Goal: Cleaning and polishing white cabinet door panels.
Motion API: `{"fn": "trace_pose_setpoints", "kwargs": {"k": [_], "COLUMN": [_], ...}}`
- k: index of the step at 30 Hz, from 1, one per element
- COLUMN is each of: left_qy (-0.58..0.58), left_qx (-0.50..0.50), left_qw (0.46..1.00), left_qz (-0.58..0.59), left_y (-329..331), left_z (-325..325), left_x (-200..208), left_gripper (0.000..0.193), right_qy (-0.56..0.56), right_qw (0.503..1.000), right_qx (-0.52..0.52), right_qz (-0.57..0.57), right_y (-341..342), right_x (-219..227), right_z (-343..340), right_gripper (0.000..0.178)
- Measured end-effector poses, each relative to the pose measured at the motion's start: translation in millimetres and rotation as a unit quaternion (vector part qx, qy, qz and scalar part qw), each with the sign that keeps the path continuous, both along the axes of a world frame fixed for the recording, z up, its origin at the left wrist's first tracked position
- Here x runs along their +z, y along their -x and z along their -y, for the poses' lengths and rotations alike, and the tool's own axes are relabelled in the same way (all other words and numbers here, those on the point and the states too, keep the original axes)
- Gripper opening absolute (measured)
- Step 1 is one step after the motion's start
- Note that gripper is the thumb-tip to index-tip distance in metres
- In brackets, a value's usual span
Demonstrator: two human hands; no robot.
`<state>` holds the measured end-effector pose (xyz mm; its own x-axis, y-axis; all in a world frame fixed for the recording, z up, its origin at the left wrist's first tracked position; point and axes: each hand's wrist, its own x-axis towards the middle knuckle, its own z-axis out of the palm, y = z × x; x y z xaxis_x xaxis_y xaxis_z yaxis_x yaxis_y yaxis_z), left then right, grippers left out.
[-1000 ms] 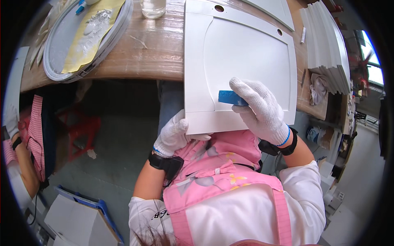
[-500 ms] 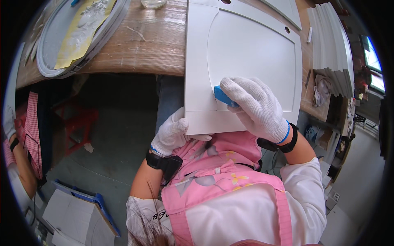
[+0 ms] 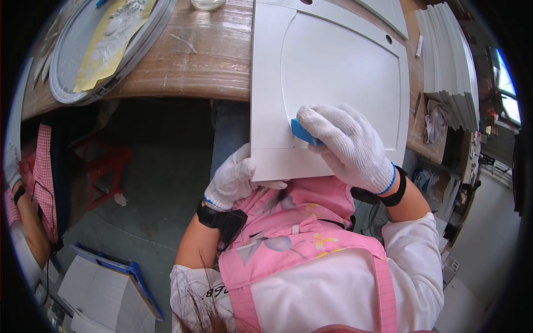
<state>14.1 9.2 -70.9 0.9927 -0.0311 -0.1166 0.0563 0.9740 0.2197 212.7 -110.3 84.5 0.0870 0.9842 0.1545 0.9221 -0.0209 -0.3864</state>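
A white framed panel [image 3: 344,61] with two round holes along its far edge lies on the table and juts out over my lap. My right hand [image 3: 352,141], in a white knit glove, is closed round a blue block [image 3: 303,132]. The block rests against the inner groove of the panel's frame, near the lower left corner; the glove covers part of it. My left hand [image 3: 233,176], gloved too, grips the panel at its near left corner, thumb on top and fingers running underneath.
On the wooden table [image 3: 216,61] at left stands a round grey lid [image 3: 69,72] bearing yellow paper smeared with white paste. A glass jar [image 3: 208,3] sits at the far edge. White panels [image 3: 447,53] are stacked at right beside a rag [image 3: 436,119]. A co-worker's arm [image 3: 34,225] shows at far left.
My right hand and the blue block have shifted very slightly to the right along the panel. My left hand keeps its hold on the corner.
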Motion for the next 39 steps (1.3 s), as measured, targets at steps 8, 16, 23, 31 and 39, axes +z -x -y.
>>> {"fn": "trace_pose_setpoints", "kwargs": {"k": [8, 16, 23, 31, 39], "left_qy": [0.004, 0.006, 0.004, -0.002, 0.007], "left_qx": [-0.003, -0.009, -0.004, 0.001, 0.003], "left_qw": [1.0, 1.0, 1.0, 1.0, 1.0], "left_qz": [0.001, 0.002, 0.007, 0.001, 0.0], "left_y": [-0.1, -0.8, -0.4, -0.5, -0.4], "left_z": [-0.6, -0.6, 0.2, 0.1, 1.1], "left_x": [0.3, 0.7, 0.1, 1.1, 0.6], "left_gripper": [0.079, 0.08, 0.08, 0.08, 0.08], "right_qy": [-0.016, -0.02, 0.009, 0.045, 0.022], "right_qw": [1.0, 1.0, 1.0, 0.999, 1.0], "right_qx": [-0.003, -0.004, -0.006, 0.017, 0.005], "right_qz": [0.003, 0.006, -0.001, 0.001, 0.018], "right_y": [-1.0, -4.7, -1.4, -0.1, -0.5], "right_x": [-1.4, -5.7, -1.2, 2.5, -2.4], "right_z": [-1.5, -3.5, -0.9, 3.9, 1.2], "right_gripper": [0.058, 0.057, 0.055, 0.067, 0.068]}}
